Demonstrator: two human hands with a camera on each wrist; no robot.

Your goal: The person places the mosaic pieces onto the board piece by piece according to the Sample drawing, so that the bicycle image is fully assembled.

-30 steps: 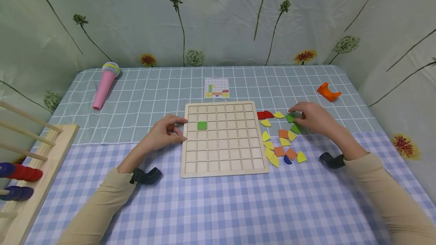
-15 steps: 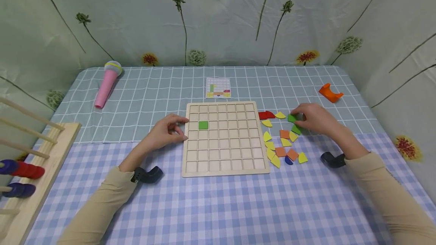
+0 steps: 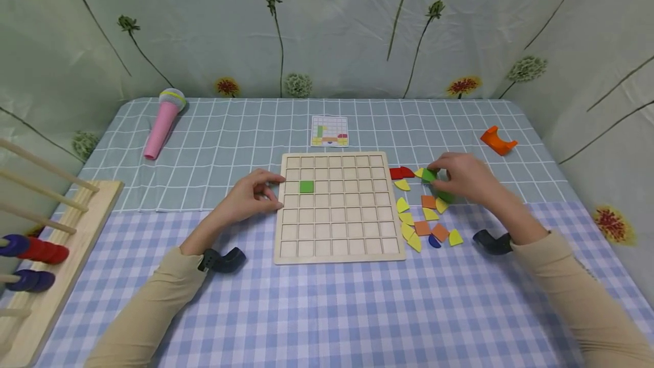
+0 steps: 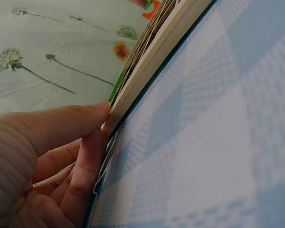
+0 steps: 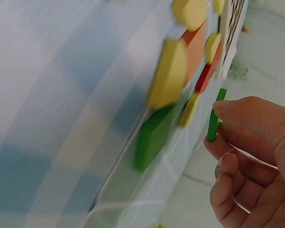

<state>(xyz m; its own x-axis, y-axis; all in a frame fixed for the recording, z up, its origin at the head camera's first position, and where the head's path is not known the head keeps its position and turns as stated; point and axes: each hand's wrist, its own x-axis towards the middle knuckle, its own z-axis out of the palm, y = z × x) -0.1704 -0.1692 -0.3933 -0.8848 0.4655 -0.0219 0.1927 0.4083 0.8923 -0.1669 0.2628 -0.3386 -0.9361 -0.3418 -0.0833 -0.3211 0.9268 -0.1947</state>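
Observation:
My right hand point(image 3: 467, 176) pinches a green square tile point(image 5: 216, 115) between thumb and fingers, off the cloth at the far end of the loose pieces. Another green piece point(image 5: 154, 137) lies on the cloth below that hand. At the left, my left hand point(image 3: 252, 196) touches the side edge of a wooden grid board point(image 3: 279, 231), its thumb and index fingertips apart along the edge. The left wrist view shows the thumb point(image 4: 71, 123) against the board's edge. One green square point(image 3: 306, 187) sits in a cell near the board's upper left.
Right of the board lie yellow quarter-rounds point(image 3: 402, 205), orange squares point(image 3: 428, 202), red pieces point(image 3: 396, 173) and a blue half-round point(image 3: 434, 241). A pattern card point(image 3: 329, 131) lies behind the board. Around the edges are a pink microphone point(image 3: 162, 126), an orange curved piece point(image 3: 498, 141) and a bead frame point(image 3: 76, 254).
My right hand has picked up the green square tile from the cloth and moved it slightly left, toward the board. The left hand stays at the board's edge.

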